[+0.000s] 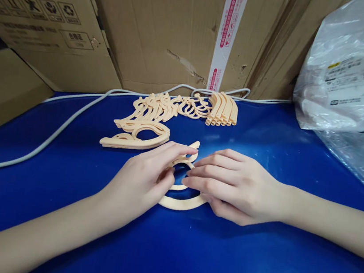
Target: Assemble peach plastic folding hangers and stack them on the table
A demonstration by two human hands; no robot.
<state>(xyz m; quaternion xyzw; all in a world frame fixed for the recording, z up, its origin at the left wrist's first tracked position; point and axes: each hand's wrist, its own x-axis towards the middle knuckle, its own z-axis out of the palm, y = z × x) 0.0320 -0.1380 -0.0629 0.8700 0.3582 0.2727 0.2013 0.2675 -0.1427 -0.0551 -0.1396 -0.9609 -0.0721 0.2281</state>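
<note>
A cream plastic folding clothes hanger [180, 204] lies on the blue table between my two hands. Its curved lower bar faces me and its hook [195, 146] points away. My left hand [145, 174] is closed on the left side, thumb and fingers pinching near the hook's base. Around the right side, my right hand [236, 186] has its fingers bent onto the rim. Both hands cover much of the hanger's sides. Folded hangers [142, 135] are stacked just beyond my left hand.
Along the back lie a heap of curved hanger pieces [154, 106], loose hooks [194, 107] and a row of hanger arms [222, 109]. A white cable [69, 126] crosses the left. Cardboard boxes [176, 28] wall the back; a plastic-wrapped roll [346, 86] stands right.
</note>
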